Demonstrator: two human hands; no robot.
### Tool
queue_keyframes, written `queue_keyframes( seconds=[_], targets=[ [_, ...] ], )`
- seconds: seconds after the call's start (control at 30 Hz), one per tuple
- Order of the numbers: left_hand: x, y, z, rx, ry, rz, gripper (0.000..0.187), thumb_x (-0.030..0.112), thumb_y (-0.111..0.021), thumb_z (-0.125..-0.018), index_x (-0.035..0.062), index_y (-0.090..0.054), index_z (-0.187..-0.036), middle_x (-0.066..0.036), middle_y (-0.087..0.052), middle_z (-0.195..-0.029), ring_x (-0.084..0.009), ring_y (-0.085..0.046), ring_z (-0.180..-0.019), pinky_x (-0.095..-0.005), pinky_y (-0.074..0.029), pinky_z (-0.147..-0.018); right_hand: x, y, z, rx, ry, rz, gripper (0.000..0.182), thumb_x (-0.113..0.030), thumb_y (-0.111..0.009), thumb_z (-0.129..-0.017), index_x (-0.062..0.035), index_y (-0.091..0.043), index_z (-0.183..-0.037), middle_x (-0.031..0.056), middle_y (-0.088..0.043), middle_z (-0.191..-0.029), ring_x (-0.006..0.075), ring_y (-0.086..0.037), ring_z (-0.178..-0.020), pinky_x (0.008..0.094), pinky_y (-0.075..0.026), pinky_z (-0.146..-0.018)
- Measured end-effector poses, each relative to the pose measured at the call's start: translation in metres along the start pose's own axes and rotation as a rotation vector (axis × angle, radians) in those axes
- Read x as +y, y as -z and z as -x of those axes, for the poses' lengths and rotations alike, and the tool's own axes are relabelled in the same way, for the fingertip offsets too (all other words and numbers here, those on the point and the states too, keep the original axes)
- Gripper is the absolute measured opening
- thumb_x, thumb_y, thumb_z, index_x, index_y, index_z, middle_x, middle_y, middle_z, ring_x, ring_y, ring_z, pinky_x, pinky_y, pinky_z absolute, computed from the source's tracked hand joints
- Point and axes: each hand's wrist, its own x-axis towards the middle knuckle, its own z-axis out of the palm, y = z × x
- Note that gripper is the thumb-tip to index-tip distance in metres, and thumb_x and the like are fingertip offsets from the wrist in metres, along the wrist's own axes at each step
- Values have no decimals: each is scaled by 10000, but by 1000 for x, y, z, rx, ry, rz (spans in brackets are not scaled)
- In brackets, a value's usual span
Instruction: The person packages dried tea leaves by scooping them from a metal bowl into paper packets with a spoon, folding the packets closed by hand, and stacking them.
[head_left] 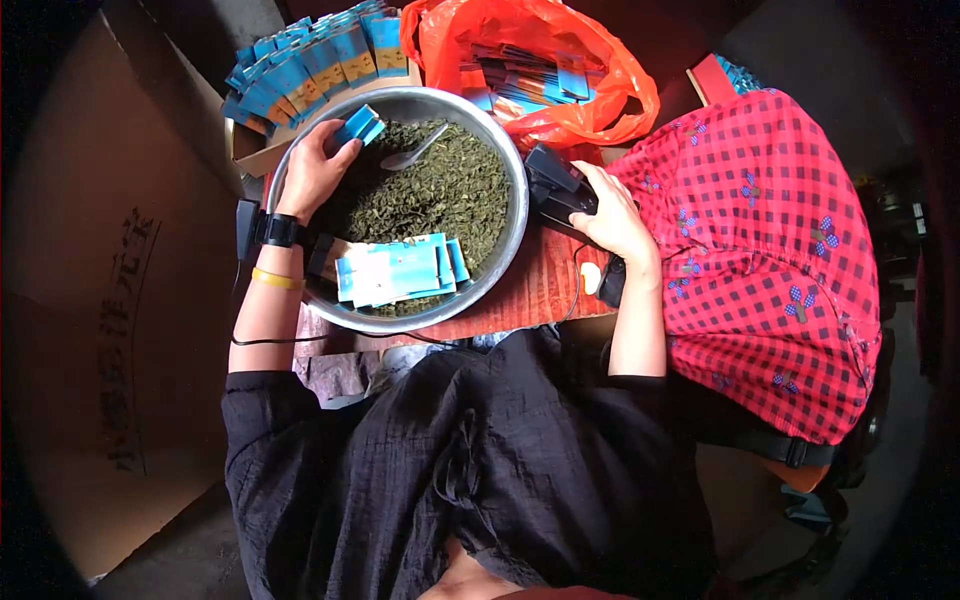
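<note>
Over the left rim of a metal bowl (522, 190), my left hand (318, 172) grips a few blue packets (360, 125). Dried green leaves (450, 195) fill the bowl, and a spoon (412, 150) lies on them near my left hand. A stack of blue and white packets (400, 272) rests inside the bowl near its front. My right hand (613, 215) lies on a black device (555, 188) just right of the bowl, with its fingers partly spread.
Behind the bowl, a cardboard box (245, 150) holds rows of blue packets. An open red plastic bag (635, 95) contains more packets. Red checked fabric (760, 250) bulges at the right. A large cardboard panel (110, 300) stands left; a cable runs across the front.
</note>
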Motion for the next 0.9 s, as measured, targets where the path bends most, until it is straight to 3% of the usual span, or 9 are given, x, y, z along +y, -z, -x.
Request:
queue_keyframes(
  seconds=[0.2,0.23,0.27,0.37,0.5,0.8,0.9],
  targets=[
    [11,1,3,15,11,-2,433,255,-728,-840,-7,-619,-1167,-72,-664,-944,-129,-600,-869,-274,-482,-808,8,3,-1,-43,68,-41,737,-49,-698,-688,-80,-433,-1375,159,-516,-1320,348,-453,-1264,422,-341,-1079],
    [11,-1,3,71,-58,-15,424,266,-719,-822,0,-623,-1138,-135,-686,-903,-202,-654,-822,-335,-513,-755,7,5,-1,-59,64,-16,758,-101,-733,-703,-87,-420,-1394,157,-509,-1342,347,-456,-1268,423,-345,-1081],
    [12,0,2,49,-16,-40,425,275,-723,-815,7,-629,-1130,-144,-680,-892,-220,-655,-815,-344,-514,-752,5,6,0,-59,75,-16,758,-101,-733,-703,-87,-420,-1394,157,-509,-1342,347,-456,-1268,423,-345,-1081],
    [12,-1,1,47,-23,-68,426,277,-726,-808,7,-633,-1125,-134,-662,-844,-226,-634,-775,-355,-509,-718,3,3,-2,8,32,-56,790,-298,-781,-743,-95,-417,-1413,161,-514,-1367,346,-474,-1265,432,-357,-1070],
    [9,-4,1,96,-61,0,430,276,-723,-805,1,-633,-1122,-138,-659,-842,-226,-630,-769,-352,-505,-712,-11,-5,-6,56,-6,48,728,-335,-765,-767,-61,-464,-1370,168,-580,-1277,335,-527,-1206,426,-396,-1027],
    [19,0,2,71,11,27,423,277,-713,-796,4,-642,-1111,-148,-659,-818,-234,-640,-750,-361,-504,-697,-13,1,-3,32,-73,66,672,-330,-772,-754,-14,-530,-1295,173,-611,-1202,334,-571,-1138,422,-428,-982],
    [20,1,2,23,39,-19,450,291,-709,-839,18,-617,-1185,-146,-686,-936,-217,-655,-857,-345,-512,-777,-18,2,2,37,-54,88,691,-329,-771,-752,-3,-517,-1306,187,-594,-1230,345,-564,-1153,415,-425,-995]
  ],
)
